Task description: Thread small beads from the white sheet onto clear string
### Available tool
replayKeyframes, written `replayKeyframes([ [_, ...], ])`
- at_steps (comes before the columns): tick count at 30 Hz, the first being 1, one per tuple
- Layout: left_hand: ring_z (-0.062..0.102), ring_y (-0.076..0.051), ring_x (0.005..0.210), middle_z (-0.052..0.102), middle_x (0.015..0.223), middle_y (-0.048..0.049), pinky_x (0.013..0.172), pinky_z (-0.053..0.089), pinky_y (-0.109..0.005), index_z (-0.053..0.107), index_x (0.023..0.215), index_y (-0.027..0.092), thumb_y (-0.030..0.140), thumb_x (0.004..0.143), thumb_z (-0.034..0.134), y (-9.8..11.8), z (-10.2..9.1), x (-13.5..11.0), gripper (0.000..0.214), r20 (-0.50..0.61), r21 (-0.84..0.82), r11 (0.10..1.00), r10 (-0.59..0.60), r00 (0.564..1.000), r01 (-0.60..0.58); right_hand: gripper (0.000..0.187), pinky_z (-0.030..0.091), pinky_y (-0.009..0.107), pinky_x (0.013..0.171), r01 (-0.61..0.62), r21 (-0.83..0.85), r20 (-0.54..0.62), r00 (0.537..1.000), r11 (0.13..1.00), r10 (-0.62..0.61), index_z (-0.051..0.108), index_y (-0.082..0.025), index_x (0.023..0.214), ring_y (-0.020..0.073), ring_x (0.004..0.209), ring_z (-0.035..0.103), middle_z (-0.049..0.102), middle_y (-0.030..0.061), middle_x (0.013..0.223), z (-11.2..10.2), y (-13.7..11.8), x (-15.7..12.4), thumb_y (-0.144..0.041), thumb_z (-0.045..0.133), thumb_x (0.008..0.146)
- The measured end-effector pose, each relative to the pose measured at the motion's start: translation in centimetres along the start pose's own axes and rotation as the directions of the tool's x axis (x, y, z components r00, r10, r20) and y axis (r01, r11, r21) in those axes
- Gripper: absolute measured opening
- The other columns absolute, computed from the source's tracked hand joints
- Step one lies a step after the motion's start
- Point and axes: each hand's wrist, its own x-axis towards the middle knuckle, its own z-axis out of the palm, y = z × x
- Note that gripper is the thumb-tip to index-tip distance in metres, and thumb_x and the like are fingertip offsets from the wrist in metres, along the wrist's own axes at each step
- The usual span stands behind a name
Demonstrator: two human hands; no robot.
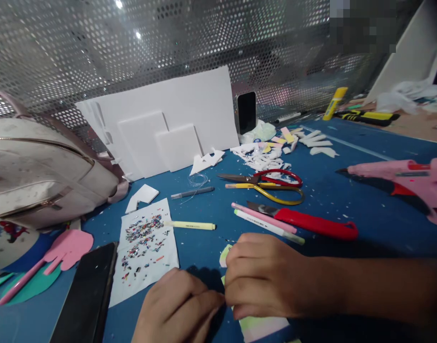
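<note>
Low in the view, my right hand (pixel 268 276) is closed, its fingers curled over a flat pale green and pink piece (pixel 263 327). Parts of that piece show above and below the hand; the rest is covered. My left hand (pixel 177 305) is also closed, its thumb and finger pinched together beside the right fingertips. Whatever the left fingers hold is hidden. To the left lies a white paper (pixel 143 281) strewn with small shiny coloured bits. A yellow marker (pixel 193 225) rests with one end on its edge. Pink (pixel 263 217) and white (pixel 257 224) markers lie just beyond my right hand.
Red-handled scissors (pixel 261 181), a red-handled cutter (pixel 314 223) and a pink glue gun (pixel 411 174) lie right of centre. White scraps (pixel 257 157) are heaped behind. A black phone (pixel 84 295) and a white backpack (pixel 43 166) stand left. White boards (pixel 204 102) lean at the back.
</note>
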Motion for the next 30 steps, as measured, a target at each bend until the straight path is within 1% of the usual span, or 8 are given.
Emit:
replayKeyframes([
  [2, 0.065, -0.021, 0.064, 0.071, 0.075, -0.0049, 0.06, 0.05, -0.031, 0.073, 0.102, 0.027, 0.019, 0.099, 0.059, -0.1, 0.3, -0.2, 0.016, -0.029, -0.047, 0.997, -0.069, 0.997, 0.067, 0.021, 0.04, 0.031, 0.076, -0.029, -0.01, -0.001, 1.0, 1.0, 0.029, 0.065, -0.018, 0.095, 0.0164, 0.082, 0.059, 0.071, 0.0021, 0.088, 0.1, 0.0, -0.1, -0.03, 0.053, 0.107],
  [7, 0.07, -0.022, 0.079, 0.077, 0.093, -0.005, 0.074, 0.051, -0.031, 0.07, 0.114, 0.026, 0.009, 0.091, 0.067, -1.3, -1.0, 1.2, 0.029, 0.031, -0.022, 0.999, -0.049, 0.998, 0.05, 0.011, 0.039, 0.03, 0.076, -0.145, 0.09, -0.034, 0.988, 0.985, 0.149, 0.066, -0.018, 0.096, 0.017, 0.081, 0.057, 0.07, 0.0028, 0.087, -0.2, 0.3, -0.1, -0.02, 0.057, 0.103],
  [9, 0.071, -0.023, 0.089, 0.078, 0.101, -0.0046, 0.081, 0.05, -0.033, 0.07, 0.112, 0.027, 0.009, 0.091, 0.068, -2.3, -1.8, 1.8, 0.027, 0.018, 0.009, 0.991, -0.137, 0.99, 0.137, 0.01, 0.04, 0.03, 0.076, -0.213, 0.18, -0.059, 0.972, 0.96, 0.226, 0.066, -0.017, 0.093, 0.0171, 0.082, 0.057, 0.07, 0.0035, 0.087, -0.3, 0.5, 0.0, -0.018, 0.06, 0.101],
  [11, 0.07, -0.023, 0.088, 0.077, 0.097, -0.0032, 0.08, 0.05, -0.033, 0.07, 0.103, 0.027, 0.014, 0.093, 0.067, -3.2, -2.3, 2.2, 0.017, 0.035, -0.024, 0.969, -0.246, 0.969, 0.247, 0.009, 0.041, 0.029, 0.076, -0.245, 0.256, -0.087, 0.958, 0.935, 0.274, 0.066, -0.016, 0.093, 0.0173, 0.082, 0.057, 0.069, 0.0044, 0.088, -0.3, 0.6, 0.0, -0.018, 0.059, 0.1],
  [17, 0.066, -0.024, 0.089, 0.071, 0.094, -0.0032, 0.081, 0.044, -0.036, 0.07, 0.087, 0.025, 0.015, 0.092, 0.066, -4.2, -2.0, 2.4, 0.011, 0.218, -0.046, 0.942, -0.315, 0.924, 0.332, 0.011, 0.042, 0.03, 0.076, -0.248, 0.294, -0.107, 0.951, 0.923, 0.29, 0.066, -0.016, 0.094, 0.0181, 0.083, 0.057, 0.069, 0.0051, 0.088, -0.3, 0.7, 0.2, -0.018, 0.058, 0.101],
  [23, 0.064, -0.023, 0.089, 0.068, 0.092, -0.004, 0.08, 0.044, -0.034, 0.068, 0.081, 0.022, 0.015, 0.094, 0.06, -3.4, -2.0, 2.6, 0.016, 0.231, -0.15, 0.909, -0.35, 0.908, 0.389, 0.011, 0.042, 0.029, 0.075, -0.247, 0.296, -0.108, 0.951, 0.923, 0.289, 0.065, -0.016, 0.092, 0.0169, 0.082, 0.056, 0.069, 0.004, 0.087, -0.3, 0.7, 0.2, -0.017, 0.058, 0.1],
  [26, 0.066, -0.022, 0.087, 0.07, 0.089, -0.004, 0.079, 0.048, -0.031, 0.067, 0.081, 0.022, 0.021, 0.095, 0.061, -2.4, -2.1, 2.7, 0.015, 0.181, -0.321, 0.82, -0.437, 0.881, 0.473, 0.011, 0.042, 0.03, 0.075, -0.237, 0.298, -0.12, 0.952, 0.925, 0.283, 0.065, -0.016, 0.091, 0.0175, 0.081, 0.056, 0.069, 0.0048, 0.086, -0.2, 0.7, 0.2, -0.017, 0.058, 0.1],
  [30, 0.066, -0.017, 0.075, 0.072, 0.079, -0.0023, 0.069, 0.052, -0.024, 0.07, 0.079, 0.021, 0.024, 0.091, 0.07, -1.6, -1.7, 2.2, 0.012, 0.19, -0.537, 0.614, -0.58, 0.792, 0.578, 0.011, 0.042, 0.03, 0.073, -0.223, 0.301, -0.133, 0.953, 0.927, 0.272, 0.064, -0.017, 0.09, 0.0171, 0.078, 0.055, 0.069, 0.0042, 0.084, -0.2, 0.5, 0.3, -0.016, 0.057, 0.098],
])
